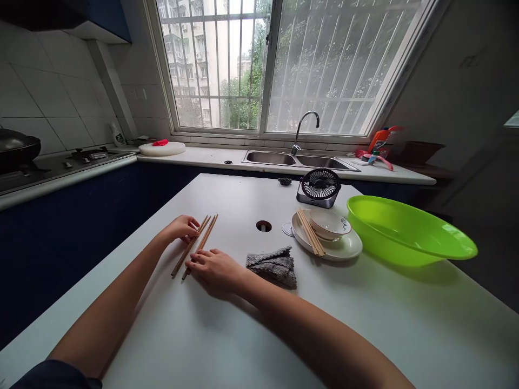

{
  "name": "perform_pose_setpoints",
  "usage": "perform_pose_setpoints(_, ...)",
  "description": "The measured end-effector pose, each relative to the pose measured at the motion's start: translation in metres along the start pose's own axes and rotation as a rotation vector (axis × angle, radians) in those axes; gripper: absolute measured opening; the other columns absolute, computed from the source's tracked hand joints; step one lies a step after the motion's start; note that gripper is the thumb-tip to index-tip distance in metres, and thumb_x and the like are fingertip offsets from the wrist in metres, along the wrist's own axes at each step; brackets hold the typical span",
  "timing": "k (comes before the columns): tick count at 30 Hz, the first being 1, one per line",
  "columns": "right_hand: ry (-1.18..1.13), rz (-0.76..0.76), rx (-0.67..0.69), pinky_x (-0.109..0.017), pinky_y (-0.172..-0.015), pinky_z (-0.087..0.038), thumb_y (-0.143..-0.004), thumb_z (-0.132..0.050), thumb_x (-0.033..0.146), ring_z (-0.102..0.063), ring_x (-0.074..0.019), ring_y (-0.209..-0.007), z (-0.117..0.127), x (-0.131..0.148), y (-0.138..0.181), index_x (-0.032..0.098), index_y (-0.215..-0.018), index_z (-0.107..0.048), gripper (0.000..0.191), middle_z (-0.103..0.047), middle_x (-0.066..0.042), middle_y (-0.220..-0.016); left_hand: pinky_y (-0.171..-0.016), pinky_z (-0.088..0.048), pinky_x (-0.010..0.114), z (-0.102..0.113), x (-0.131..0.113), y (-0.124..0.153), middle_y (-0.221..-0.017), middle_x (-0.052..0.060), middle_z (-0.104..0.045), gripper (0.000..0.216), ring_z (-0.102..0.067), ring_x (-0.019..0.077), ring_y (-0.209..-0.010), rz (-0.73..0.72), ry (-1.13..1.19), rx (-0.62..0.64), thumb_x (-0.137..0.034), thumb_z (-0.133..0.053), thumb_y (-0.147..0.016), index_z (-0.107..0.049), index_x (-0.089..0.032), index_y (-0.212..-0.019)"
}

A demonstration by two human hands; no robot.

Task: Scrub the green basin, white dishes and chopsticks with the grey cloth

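Note:
Several wooden chopsticks (201,241) lie side by side on the white table (227,335), pointing away from me. My left hand (181,227) rests at their left side, fingers curled and touching the sticks near the middle. My right hand (214,268) lies palm down at their near ends, its fingertips pressed on the sticks. Neither hand has lifted them. Just right of my right hand is a folded grey cloth (274,265).
A white plate (344,249) carries a small bowl (328,222) and more chopsticks (310,232). Beside it sits a green basin (405,229), behind it a small black fan (320,186). A round hole (264,226) is in the table. Sink (300,160) and stove (65,162) line the counters.

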State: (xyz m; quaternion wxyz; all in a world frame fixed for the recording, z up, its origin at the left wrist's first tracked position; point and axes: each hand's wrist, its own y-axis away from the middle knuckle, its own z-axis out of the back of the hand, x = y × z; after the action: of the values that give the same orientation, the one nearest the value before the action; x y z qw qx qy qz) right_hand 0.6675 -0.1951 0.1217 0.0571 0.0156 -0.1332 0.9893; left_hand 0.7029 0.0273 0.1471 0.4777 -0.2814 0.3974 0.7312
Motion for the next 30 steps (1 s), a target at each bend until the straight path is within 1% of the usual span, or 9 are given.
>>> perform_pose_setpoints(8, -0.004, -0.039, -0.040, -0.038, -0.095, -0.047, -0.097, -0.052, 0.021, -0.058, -0.0232, -0.118, -0.002, 0.002, 0.010, 0.017, -0.130, -0.053, 0.033, -0.061, -0.016, -0.128, -0.050, -0.054, 0.030, -0.001, -0.002, 0.002, -0.067, 0.003, -0.066, 0.046, -0.064, 0.0190, -0.060, -0.019, -0.097, -0.055, -0.033, -0.084, -0.049, -0.067, -0.013, -0.086)
perform_pose_setpoints(14, -0.018, -0.032, -0.070, -0.038, -0.099, -0.043, -0.097, -0.049, 0.020, -0.056, -0.0247, -0.120, 0.001, 0.004, 0.013, 0.013, -0.129, -0.055, 0.033, -0.062, -0.015, -0.128, -0.047, -0.047, 0.024, -0.008, -0.012, 0.006, -0.083, 0.005, -0.071, 0.032, -0.061, 0.0156, -0.064, -0.139, -0.241, -0.155, -0.034, -0.075, -0.066, -0.073, -0.015, -0.091)
perform_pose_setpoints(17, -0.021, -0.033, -0.072, -0.039, -0.098, -0.043, -0.097, -0.048, 0.019, -0.058, -0.0247, -0.115, 0.002, 0.004, 0.013, 0.014, -0.124, -0.057, 0.029, -0.064, -0.015, -0.123, -0.050, -0.046, 0.024, -0.017, -0.017, 0.008, -0.078, 0.004, -0.072, 0.027, -0.061, 0.0153, -0.061, -0.162, -0.316, -0.160, -0.035, -0.072, -0.072, -0.077, -0.016, -0.090)
perform_pose_setpoints(19, -0.032, -0.031, -0.072, -0.039, -0.096, -0.044, -0.095, -0.050, 0.018, -0.059, -0.0244, -0.113, 0.001, 0.004, 0.014, 0.015, -0.123, -0.057, 0.028, -0.065, -0.015, -0.121, -0.054, -0.045, 0.024, -0.024, -0.018, 0.008, -0.074, 0.003, -0.073, 0.022, -0.063, 0.0172, -0.065, -0.155, -0.370, -0.164, -0.033, -0.073, -0.071, -0.079, -0.018, -0.086)
perform_pose_setpoints(23, -0.044, -0.024, -0.078, -0.039, -0.095, -0.044, -0.093, -0.052, 0.015, -0.057, -0.0246, -0.115, 0.000, 0.004, 0.016, 0.016, -0.124, -0.055, 0.032, -0.063, -0.016, -0.123, -0.060, -0.042, 0.024, -0.033, -0.019, 0.009, -0.075, 0.003, -0.077, 0.010, -0.068, 0.0197, -0.075, -0.132, -0.465, -0.179, -0.028, -0.075, -0.070, -0.080, -0.023, -0.077)
perform_pose_setpoints(30, -0.050, 0.006, -0.084, -0.037, -0.094, -0.043, -0.094, -0.051, 0.015, -0.058, -0.0234, -0.112, -0.002, 0.005, 0.017, 0.018, -0.121, -0.057, 0.028, -0.064, -0.014, -0.120, -0.063, -0.041, 0.023, -0.037, -0.019, 0.009, -0.084, 0.002, -0.079, 0.014, -0.069, 0.0200, -0.082, -0.109, -0.525, -0.188, -0.028, -0.070, -0.076, -0.081, -0.024, -0.084)
